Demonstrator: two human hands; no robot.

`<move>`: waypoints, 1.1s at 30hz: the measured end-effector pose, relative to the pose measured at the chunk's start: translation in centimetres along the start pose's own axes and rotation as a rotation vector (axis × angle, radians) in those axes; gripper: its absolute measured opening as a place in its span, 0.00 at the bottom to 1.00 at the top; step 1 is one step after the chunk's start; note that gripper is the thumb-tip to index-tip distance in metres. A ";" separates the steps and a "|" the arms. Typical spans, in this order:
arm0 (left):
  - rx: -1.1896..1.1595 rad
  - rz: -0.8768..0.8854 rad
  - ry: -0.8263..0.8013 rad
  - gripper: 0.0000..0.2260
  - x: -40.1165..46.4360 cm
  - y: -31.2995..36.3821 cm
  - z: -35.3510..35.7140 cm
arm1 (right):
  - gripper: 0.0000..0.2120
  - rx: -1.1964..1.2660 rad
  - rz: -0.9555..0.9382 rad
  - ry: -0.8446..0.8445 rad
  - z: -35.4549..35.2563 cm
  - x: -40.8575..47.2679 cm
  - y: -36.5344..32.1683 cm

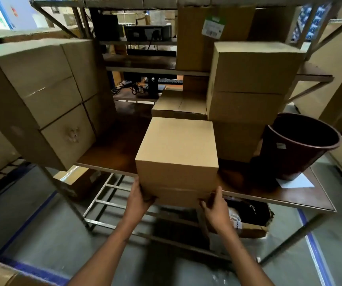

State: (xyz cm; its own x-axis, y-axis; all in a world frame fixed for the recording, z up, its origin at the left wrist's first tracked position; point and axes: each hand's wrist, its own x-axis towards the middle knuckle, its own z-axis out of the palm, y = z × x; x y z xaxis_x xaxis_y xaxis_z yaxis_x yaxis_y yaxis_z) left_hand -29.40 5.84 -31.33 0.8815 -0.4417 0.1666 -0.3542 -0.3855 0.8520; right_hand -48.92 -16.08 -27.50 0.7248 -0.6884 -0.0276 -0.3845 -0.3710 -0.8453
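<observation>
A plain brown cardboard box (177, 153) is at the front edge of a dark wooden shelf (108, 153), its near end hanging over the edge. My left hand (140, 196) grips its lower left corner, fingers curled under it. At the lower right corner my right hand (215, 206) holds the box, thumb up against its front face. Both forearms reach in from the bottom of the view.
Stacked cardboard boxes (42, 96) fill the shelf's left side and more boxes (248, 85) stand right behind. A dark red bucket (295, 145) sits at the right on a white paper (295, 181). Below are a bare metal frame (108, 203) and an open carton (248, 215).
</observation>
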 end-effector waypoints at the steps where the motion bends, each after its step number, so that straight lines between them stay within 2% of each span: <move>1: -0.003 0.013 -0.027 0.46 0.3 -0.8 -0.2 | 0.25 0.002 0.019 -0.006 0.3 0.2 0.2; 4: -0.067 -0.013 -0.124 0.43 0.8 -0.8 -1.5 | 0.14 0.183 0.130 0.038 0.5 0.6 -0.1; 5: -0.087 -0.033 -0.141 0.43 0.8 -0.3 -2.0 | 0.14 0.282 0.159 0.077 0.2 0.9 -0.4; 6: -0.112 -0.052 -0.137 0.44 0.8 0.5 -2.6 | 0.16 0.346 0.182 0.122 -0.3 1.2 -0.9; 8: -0.197 -0.106 -0.094 0.54 1.3 2.1 -3.8 | 0.24 0.415 0.164 0.178 -1.6 2.1 -2.0; 10: -0.341 -0.164 -0.058 0.58 2.8 4.5 -5.2 | 0.37 0.475 0.154 0.189 -3.2 3.3 -4.5; 11: -0.413 -0.177 -0.060 0.56 3.9 5.8 -5.8 | 0.40 0.507 0.148 0.159 -4.2 4.1 -5.8; 12: -0.460 -0.201 -0.093 0.53 5.0 7.2 -6.4 | 0.39 0.529 0.140 0.121 -5.0 4.8 -7.1; 14: -0.489 -0.245 -0.215 0.44 7.1 10.3 -7.5 | 0.35 0.490 0.108 0.063 -6.1 6.3 -9.6; 15: -0.468 -0.245 -0.279 0.41 8.1 11.2 -7.9 | 0.38 0.447 0.115 0.053 -6.4 6.9 -10.6; 17: -0.409 -0.256 -0.370 0.39 9.5 12.0 -8.1 | 0.41 0.396 0.148 0.013 -6.3 7.5 -11.5; 20: -0.361 -0.244 -0.412 0.39 9.7 10.8 -8.5 | 0.38 0.307 0.137 -0.015 -5.3 6.5 -11.3; 27: -0.400 -0.087 -0.305 0.29 5.0 6.9 -9.7 | 0.40 0.353 0.056 0.150 -2.7 1.2 -8.9; 29: -0.381 -0.037 -0.258 0.31 4.0 6.4 -9.9 | 0.41 0.370 -0.015 0.192 -2.2 0.3 -9.0; 33: -0.332 0.010 -0.185 0.41 3.6 5.2 -10.7 | 0.40 0.377 -0.126 0.206 -2.1 0.0 -9.7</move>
State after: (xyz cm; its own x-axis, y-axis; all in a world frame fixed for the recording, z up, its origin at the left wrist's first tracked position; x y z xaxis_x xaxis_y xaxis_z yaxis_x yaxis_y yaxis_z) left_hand -24.72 10.96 -21.00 0.7967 -0.5944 0.1092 -0.2151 -0.1101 0.9704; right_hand -46.38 -13.80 -18.23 0.6086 -0.7766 0.1628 -0.0373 -0.2330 -0.9718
